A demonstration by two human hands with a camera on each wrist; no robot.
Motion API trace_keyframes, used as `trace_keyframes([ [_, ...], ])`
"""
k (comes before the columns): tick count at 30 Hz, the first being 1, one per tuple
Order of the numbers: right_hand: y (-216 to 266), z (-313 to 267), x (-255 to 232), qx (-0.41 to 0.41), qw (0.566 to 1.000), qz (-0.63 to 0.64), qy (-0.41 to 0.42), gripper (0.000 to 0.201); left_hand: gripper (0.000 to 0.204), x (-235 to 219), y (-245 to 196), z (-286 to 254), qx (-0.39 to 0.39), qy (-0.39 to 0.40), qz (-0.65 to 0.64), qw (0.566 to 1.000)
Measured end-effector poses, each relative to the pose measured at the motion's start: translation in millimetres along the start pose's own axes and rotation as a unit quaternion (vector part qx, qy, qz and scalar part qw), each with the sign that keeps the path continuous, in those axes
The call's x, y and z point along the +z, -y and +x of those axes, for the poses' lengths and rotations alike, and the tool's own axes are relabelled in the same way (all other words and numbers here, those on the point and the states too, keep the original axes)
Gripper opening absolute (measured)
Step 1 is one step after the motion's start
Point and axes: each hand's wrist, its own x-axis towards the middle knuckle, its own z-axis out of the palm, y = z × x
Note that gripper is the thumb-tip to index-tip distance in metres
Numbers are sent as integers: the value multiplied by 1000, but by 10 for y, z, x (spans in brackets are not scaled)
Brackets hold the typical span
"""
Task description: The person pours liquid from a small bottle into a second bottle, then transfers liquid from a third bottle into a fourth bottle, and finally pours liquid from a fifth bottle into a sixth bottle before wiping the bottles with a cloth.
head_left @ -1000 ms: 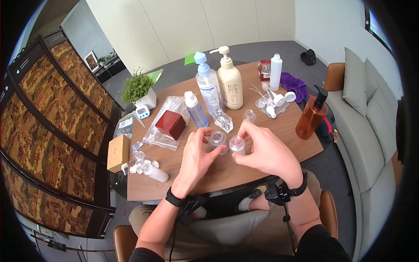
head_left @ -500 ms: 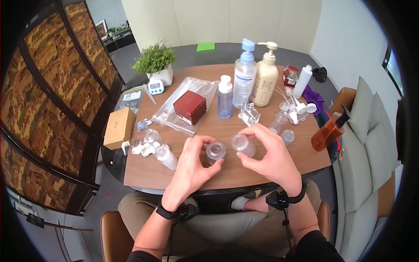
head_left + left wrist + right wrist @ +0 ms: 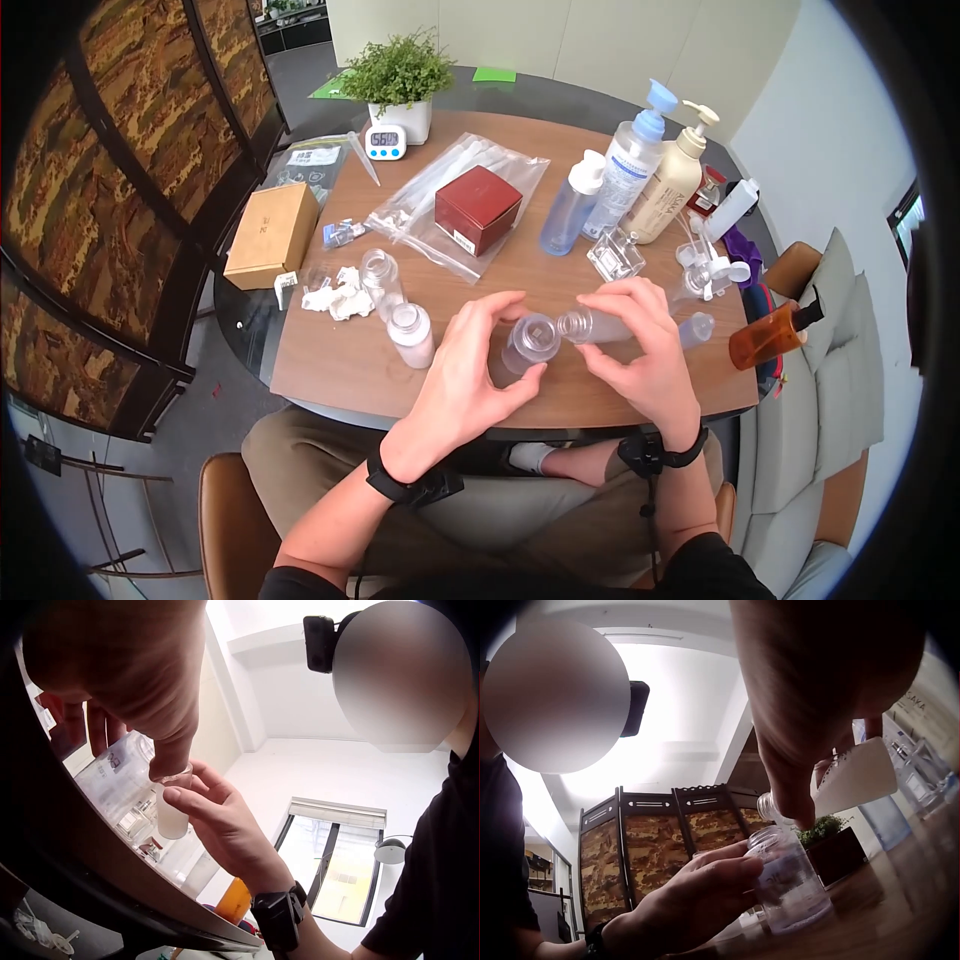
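Note:
My left hand [image 3: 452, 375] grips an open clear bottle [image 3: 530, 343], thumb and fingers on either side of it. In the right wrist view this clear bottle [image 3: 791, 896] stands upright on the table. My right hand [image 3: 652, 362] holds a smaller bottle [image 3: 608, 326] tipped nearly sideways, its open mouth close to the clear bottle's rim. Whitish contents show through the smaller bottle [image 3: 859, 776] in the right wrist view. Whether liquid is flowing, I cannot tell. A capless bottle [image 3: 410, 336] with white contents stands left of my left hand, beside an empty-looking clear one [image 3: 380, 275].
Behind my hands are a red box [image 3: 478, 208] on a plastic bag, a blue bottle [image 3: 572, 205], pump bottles and a glass bottle [image 3: 615, 256]. An amber bottle [image 3: 765, 343] is at the right edge. A cardboard box [image 3: 271, 235], crumpled tissue [image 3: 340, 296] and a plant [image 3: 400, 75] are leftward.
The right-hand bottle has gone from near upright to tipped nearly sideways, its mouth now beside the left-hand bottle's. The head view has turned, shifting the tabletop items.

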Motion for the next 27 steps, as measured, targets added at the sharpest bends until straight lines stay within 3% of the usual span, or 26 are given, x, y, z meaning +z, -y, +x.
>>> trace_keyframes([
  [27, 102, 11, 3, -64, 988, -140, -28, 54, 73, 17, 17, 14, 58, -37, 12, 998],
])
